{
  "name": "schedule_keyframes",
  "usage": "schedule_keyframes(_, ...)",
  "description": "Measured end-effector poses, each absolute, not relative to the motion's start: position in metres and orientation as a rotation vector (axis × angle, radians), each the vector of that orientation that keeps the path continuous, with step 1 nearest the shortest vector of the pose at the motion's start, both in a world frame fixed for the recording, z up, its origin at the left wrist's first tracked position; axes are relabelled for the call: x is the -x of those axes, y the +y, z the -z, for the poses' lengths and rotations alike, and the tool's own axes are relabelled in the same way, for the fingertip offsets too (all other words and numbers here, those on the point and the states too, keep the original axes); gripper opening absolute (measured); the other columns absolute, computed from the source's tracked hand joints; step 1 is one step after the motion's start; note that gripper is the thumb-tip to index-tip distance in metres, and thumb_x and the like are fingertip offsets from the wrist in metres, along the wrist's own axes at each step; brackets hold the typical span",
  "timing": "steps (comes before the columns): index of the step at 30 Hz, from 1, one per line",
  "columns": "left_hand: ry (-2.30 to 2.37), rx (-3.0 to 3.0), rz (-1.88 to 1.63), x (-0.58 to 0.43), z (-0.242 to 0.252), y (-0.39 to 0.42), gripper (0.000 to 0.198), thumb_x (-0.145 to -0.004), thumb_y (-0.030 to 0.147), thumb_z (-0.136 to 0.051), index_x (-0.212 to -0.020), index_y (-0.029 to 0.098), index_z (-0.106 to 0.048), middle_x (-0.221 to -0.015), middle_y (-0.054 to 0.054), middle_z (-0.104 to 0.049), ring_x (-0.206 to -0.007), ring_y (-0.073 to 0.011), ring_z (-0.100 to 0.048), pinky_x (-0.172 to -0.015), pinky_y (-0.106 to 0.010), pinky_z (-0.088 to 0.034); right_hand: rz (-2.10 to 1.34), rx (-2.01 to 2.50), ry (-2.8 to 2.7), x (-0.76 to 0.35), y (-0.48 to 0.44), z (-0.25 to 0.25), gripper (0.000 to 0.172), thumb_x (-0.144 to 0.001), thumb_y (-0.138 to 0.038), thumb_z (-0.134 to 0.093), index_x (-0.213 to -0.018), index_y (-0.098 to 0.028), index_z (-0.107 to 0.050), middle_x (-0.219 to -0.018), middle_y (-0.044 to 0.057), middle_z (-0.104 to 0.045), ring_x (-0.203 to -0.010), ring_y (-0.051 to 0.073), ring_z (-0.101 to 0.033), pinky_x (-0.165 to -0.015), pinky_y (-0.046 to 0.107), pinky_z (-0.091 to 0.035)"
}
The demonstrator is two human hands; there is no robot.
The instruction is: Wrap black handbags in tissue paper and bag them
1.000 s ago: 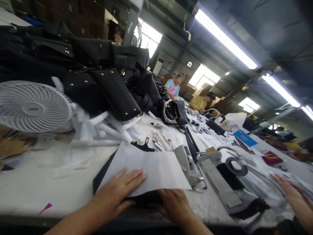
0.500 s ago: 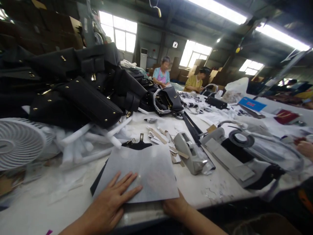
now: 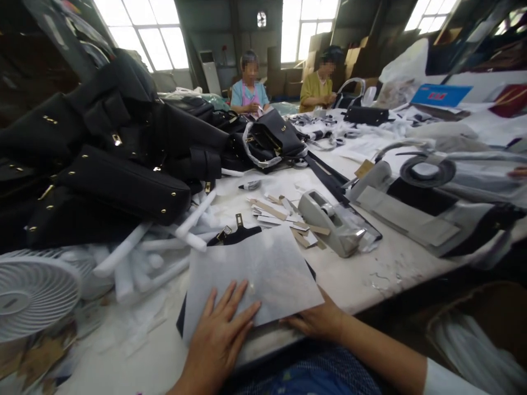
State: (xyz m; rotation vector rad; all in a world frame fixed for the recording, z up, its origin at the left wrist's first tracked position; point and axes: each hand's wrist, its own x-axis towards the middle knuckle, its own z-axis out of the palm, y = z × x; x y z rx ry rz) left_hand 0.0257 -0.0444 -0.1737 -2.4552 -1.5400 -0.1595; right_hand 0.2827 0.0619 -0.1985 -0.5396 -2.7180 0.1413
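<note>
A thin whitish-grey sheet [image 3: 263,263] lies over a flat black piece [image 3: 180,321], whose dark corners show at its sides. Beyond the sheet's far edge a black flap with gold-coloured fittings [image 3: 234,236] sticks out. My left hand [image 3: 222,329] rests flat on the sheet's near left part, fingers spread. At the near right corner, my right hand [image 3: 319,318] reaches in beneath the sheet; its thumb shows at the near edge, but the other fingers are mostly hidden. Whether they grip anything cannot be made out.
Black handbags [image 3: 123,186] are heaped at left, above white foam rods [image 3: 123,269] and a white fan [image 3: 37,296]. A tape dispenser [image 3: 329,219] stands right of card strips [image 3: 280,214]. Farther right lies a grey-and-black bag piece [image 3: 415,214]. Two people sit across the table.
The camera view has tilted down and turned, so more of my lap and right forearm shows. My left hand stays flat on the sheet; my right hand remains under its near right corner.
</note>
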Motion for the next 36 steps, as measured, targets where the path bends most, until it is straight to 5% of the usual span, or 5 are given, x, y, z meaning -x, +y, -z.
schedule_keyframes(9,-1.925,2.904,0.111,-0.021,0.134,-0.017,0.042,-0.091,0.019,-0.055,-0.127,0.04,-0.057,-0.15,-0.006,-0.042,-0.135,-0.0276,-0.044,-0.109,-0.068,-0.031,-0.711,0.553,-2.558,-0.276,0.068,0.208,0.037,-0.098,-0.032,-0.043,-0.131,-0.026,-0.058,-0.121,0.004,-0.07,-0.12,0.024,-0.059,-0.107,0.044,-0.045)
schedule_keyframes(18,-2.201,2.693,0.344,-0.024,0.149,-0.011,0.031,-0.094,0.029,-0.053,-0.124,0.033,-0.056,-0.139,0.0,-0.056,-0.121,-0.0229,-0.058,-0.101,-0.05,-0.051,-1.462,0.745,-2.205,-0.274,0.066,0.209,0.029,-0.096,-0.033,-0.047,-0.114,-0.02,-0.064,-0.109,0.003,-0.072,-0.112,0.018,-0.063,-0.107,0.037,-0.044)
schedule_keyframes(26,-2.292,2.871,0.05,-0.017,0.114,0.009,0.03,-0.088,0.041,-0.065,-0.117,0.044,-0.064,-0.14,0.005,-0.055,-0.119,-0.0246,-0.06,-0.097,-0.043,-0.054,-1.327,0.699,-2.342,-0.283,0.069,0.213,0.028,-0.089,-0.033,-0.057,-0.112,-0.022,-0.069,-0.111,0.002,-0.073,-0.122,0.024,-0.057,-0.116,0.045,-0.033)
schedule_keyframes(32,-2.227,2.692,0.206,-0.024,0.13,0.012,0.023,-0.085,0.026,-0.07,-0.106,0.03,-0.062,-0.125,0.001,-0.064,-0.105,-0.0242,-0.066,-0.083,-0.041,-0.06,-0.466,0.664,-2.614,-0.287,0.061,0.209,0.04,-0.096,-0.044,-0.051,-0.13,-0.025,-0.061,-0.133,0.007,-0.063,-0.126,0.027,-0.055,-0.116,0.043,-0.035)
schedule_keyframes(36,-1.942,2.683,0.419,-0.025,0.152,0.003,0.039,-0.089,0.027,-0.065,-0.126,0.025,-0.052,-0.138,-0.008,-0.055,-0.123,-0.0263,-0.056,-0.103,-0.053,-0.049,-0.224,0.613,-2.658,-0.285,0.06,0.205,0.049,-0.096,-0.05,-0.051,-0.138,-0.024,-0.053,-0.135,0.007,-0.061,-0.124,0.027,-0.057,-0.111,0.042,-0.042)
